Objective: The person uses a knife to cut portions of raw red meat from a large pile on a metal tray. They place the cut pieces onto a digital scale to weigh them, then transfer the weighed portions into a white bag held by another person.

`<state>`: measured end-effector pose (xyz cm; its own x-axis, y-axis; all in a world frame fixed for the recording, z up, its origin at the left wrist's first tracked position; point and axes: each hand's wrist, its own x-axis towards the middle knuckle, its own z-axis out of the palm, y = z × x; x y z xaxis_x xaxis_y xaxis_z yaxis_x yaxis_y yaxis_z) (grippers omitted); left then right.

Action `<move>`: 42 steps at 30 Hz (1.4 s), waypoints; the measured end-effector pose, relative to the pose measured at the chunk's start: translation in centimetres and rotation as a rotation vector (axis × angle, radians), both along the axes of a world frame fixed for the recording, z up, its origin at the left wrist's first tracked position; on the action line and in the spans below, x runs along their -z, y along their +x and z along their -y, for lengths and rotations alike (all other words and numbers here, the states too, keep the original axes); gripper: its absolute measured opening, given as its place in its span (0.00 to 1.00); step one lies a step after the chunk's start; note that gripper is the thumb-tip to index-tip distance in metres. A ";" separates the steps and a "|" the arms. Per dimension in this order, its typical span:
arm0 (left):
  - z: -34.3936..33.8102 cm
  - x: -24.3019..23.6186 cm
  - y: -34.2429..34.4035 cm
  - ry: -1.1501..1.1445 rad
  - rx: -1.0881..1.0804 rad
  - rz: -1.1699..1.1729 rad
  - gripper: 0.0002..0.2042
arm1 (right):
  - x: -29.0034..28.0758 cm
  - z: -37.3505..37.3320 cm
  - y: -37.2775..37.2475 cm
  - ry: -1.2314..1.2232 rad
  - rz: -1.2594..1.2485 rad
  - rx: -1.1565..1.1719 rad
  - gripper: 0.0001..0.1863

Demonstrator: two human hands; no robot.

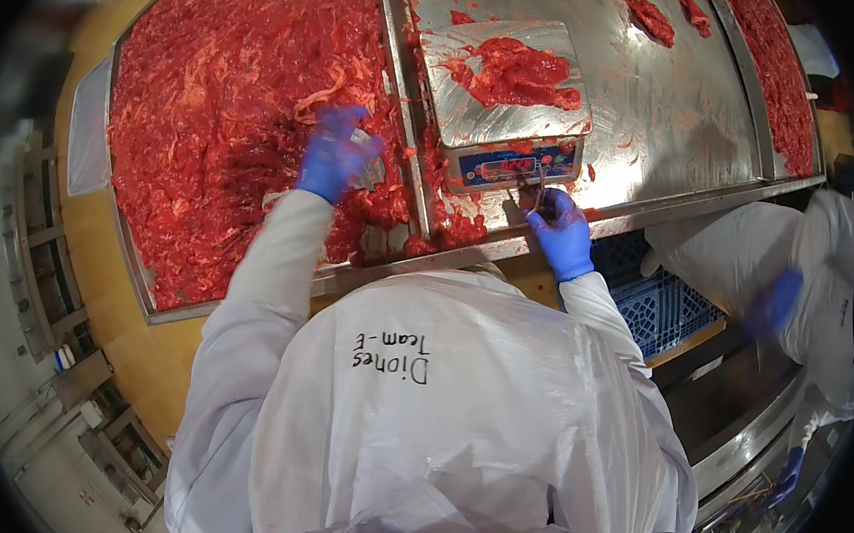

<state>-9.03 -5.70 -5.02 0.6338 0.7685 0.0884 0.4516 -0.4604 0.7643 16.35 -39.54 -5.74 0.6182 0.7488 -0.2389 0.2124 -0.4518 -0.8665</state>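
My left hand (339, 156), in a blue glove smeared by motion, is over the raw red meat (219, 123) in the steel tray at left, beside a loose pale-pink strip. Its grip cannot be made out. My right hand (558, 231), also gloved blue, is closed on a thin metal tool (537, 190), possibly scissors, at the front of a steel scale (469, 161) with a lit display. A piece of red meat (520, 75) lies on the scale's plate, with scraps around its base.
A steel table (676, 106) with meat pieces extends right to another meat-filled tray (768, 63). Blue crates (661, 313) sit below its edge. A co-worker in white coveralls and blue gloves (771, 301) is close at right. A translucent plastic sheet or lid (90, 124) lies left.
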 end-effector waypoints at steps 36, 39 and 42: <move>-1.9 -1.3 7.0 -0.424 0.262 0.009 0.06 | -5.9 -6.2 -2.0 0.252 -0.686 -0.204 0.20; -1.3 -8.3 8.4 -0.817 0.321 0.186 0.05 | -6.1 -6.0 -0.7 0.373 -0.745 -0.038 0.20; 1.1 -16.1 10.5 -0.955 0.385 0.259 0.07 | -8.2 -6.0 -0.1 0.437 -0.754 0.030 0.20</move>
<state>1.44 -6.77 11.05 0.8973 0.3423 -0.2786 0.1745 0.3045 0.9364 16.22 -33.52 2.47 0.4318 0.8550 -0.2873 -0.4947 -0.0419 -0.8680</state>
